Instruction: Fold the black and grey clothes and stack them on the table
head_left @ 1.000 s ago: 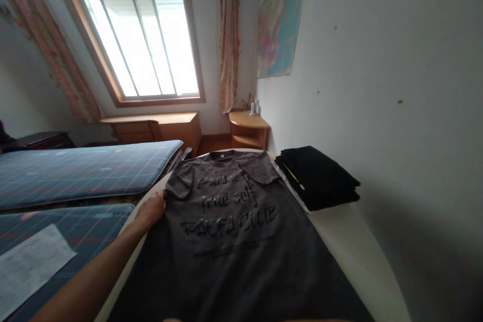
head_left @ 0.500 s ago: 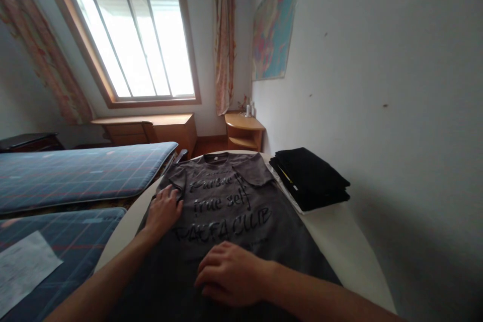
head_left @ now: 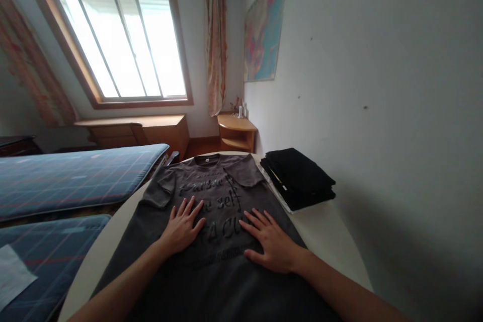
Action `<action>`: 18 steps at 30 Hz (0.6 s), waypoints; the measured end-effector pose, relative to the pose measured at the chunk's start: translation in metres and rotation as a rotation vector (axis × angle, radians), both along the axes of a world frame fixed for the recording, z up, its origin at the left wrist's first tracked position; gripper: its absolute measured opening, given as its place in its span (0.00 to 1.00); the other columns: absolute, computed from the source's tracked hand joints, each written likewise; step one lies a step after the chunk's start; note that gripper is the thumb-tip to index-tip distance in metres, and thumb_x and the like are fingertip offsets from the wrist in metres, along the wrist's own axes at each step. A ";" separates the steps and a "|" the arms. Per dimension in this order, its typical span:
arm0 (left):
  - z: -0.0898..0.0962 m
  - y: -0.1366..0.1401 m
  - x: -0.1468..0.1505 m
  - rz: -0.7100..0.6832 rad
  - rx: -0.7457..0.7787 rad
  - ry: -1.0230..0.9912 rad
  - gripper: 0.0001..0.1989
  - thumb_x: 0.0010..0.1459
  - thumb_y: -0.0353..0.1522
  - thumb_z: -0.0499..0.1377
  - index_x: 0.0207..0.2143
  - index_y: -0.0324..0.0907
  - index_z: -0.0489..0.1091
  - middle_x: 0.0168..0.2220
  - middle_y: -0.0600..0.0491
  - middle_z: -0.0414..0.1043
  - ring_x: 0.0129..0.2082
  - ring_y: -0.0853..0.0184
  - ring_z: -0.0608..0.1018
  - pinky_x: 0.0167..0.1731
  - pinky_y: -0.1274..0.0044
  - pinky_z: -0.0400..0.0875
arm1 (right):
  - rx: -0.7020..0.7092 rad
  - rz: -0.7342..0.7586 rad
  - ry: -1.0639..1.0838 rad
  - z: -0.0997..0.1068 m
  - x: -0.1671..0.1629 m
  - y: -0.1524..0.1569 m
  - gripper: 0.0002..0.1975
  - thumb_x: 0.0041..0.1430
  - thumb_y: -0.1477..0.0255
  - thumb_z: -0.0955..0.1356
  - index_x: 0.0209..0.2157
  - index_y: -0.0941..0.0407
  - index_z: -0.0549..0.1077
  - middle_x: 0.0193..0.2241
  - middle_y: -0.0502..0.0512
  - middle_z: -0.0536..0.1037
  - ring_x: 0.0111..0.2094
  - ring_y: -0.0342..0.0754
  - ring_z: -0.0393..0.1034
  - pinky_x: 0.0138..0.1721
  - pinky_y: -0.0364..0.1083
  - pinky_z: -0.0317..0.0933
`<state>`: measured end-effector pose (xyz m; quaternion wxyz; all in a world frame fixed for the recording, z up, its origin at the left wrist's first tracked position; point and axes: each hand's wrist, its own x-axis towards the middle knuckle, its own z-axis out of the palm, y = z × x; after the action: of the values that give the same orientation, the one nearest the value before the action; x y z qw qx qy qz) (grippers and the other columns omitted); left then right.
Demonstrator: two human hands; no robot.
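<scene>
A dark grey T-shirt (head_left: pixel 226 287) with black lettering lies spread out, front side up, its collar toward the far end. Both its sleeves rest folded inward or flat near the top. My left hand (head_left: pixel 183 226) lies flat on the shirt's chest with fingers spread, covering part of the print. On the right half of the print, my right hand (head_left: pixel 269 239) also rests palm down, fingers apart. Neither hand grips the cloth.
The shirt lies on a pale round-edged table (head_left: pixel 339 241). A stack of folded black clothes (head_left: pixel 300 176) sits on its right side, near the white wall (head_left: pixel 377 60). To the left are blue plaid mattresses (head_left: pixel 75 176), one with a paper sheet (head_left: pixel 15 274) on it.
My left hand has moved from the left sleeve inward onto the print. My right hand has shifted right and forward and spread its fingers. The view has turned slightly right.
</scene>
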<state>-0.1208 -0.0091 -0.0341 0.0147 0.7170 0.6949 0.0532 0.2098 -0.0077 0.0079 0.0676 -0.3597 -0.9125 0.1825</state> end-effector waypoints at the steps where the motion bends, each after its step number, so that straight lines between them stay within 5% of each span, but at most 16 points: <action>1: 0.001 0.001 0.002 0.019 -0.004 0.000 0.31 0.67 0.48 0.45 0.70 0.53 0.51 0.73 0.51 0.43 0.72 0.49 0.45 0.65 0.51 0.44 | -0.005 0.017 -0.002 0.001 0.000 -0.001 0.39 0.61 0.50 0.65 0.69 0.47 0.54 0.71 0.56 0.49 0.71 0.60 0.37 0.68 0.64 0.30; 6: 0.013 0.014 0.025 0.208 -0.064 0.000 0.34 0.66 0.52 0.45 0.69 0.46 0.55 0.72 0.42 0.45 0.70 0.40 0.49 0.62 0.46 0.47 | -0.016 0.056 0.007 0.008 -0.001 -0.001 0.40 0.59 0.49 0.67 0.69 0.47 0.55 0.71 0.57 0.50 0.71 0.61 0.38 0.68 0.65 0.31; 10: 0.024 0.030 0.051 0.076 0.019 -0.013 0.34 0.66 0.50 0.47 0.69 0.43 0.55 0.71 0.42 0.48 0.70 0.46 0.50 0.65 0.56 0.49 | -0.037 0.074 0.050 0.017 0.002 0.017 0.34 0.59 0.50 0.67 0.64 0.48 0.65 0.67 0.56 0.60 0.68 0.59 0.50 0.67 0.60 0.43; 13: 0.021 0.036 0.062 -0.033 0.076 -0.057 0.33 0.66 0.48 0.49 0.69 0.47 0.54 0.72 0.46 0.45 0.71 0.48 0.49 0.66 0.59 0.49 | 0.064 -0.141 0.041 0.019 0.005 0.038 0.26 0.62 0.60 0.67 0.60 0.55 0.71 0.64 0.61 0.66 0.64 0.57 0.58 0.65 0.54 0.52; 18: 0.009 0.036 0.065 -0.035 0.087 -0.075 0.31 0.67 0.48 0.47 0.68 0.48 0.58 0.71 0.48 0.48 0.71 0.51 0.50 0.67 0.59 0.47 | 0.192 -0.561 -0.078 0.002 0.003 0.059 0.31 0.63 0.64 0.65 0.65 0.62 0.63 0.66 0.70 0.60 0.66 0.62 0.54 0.63 0.57 0.53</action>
<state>-0.0563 0.0267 -0.0250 0.0105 0.7264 0.6783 0.1100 0.2125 0.0510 0.0099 0.1140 -0.5967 -0.7924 0.0556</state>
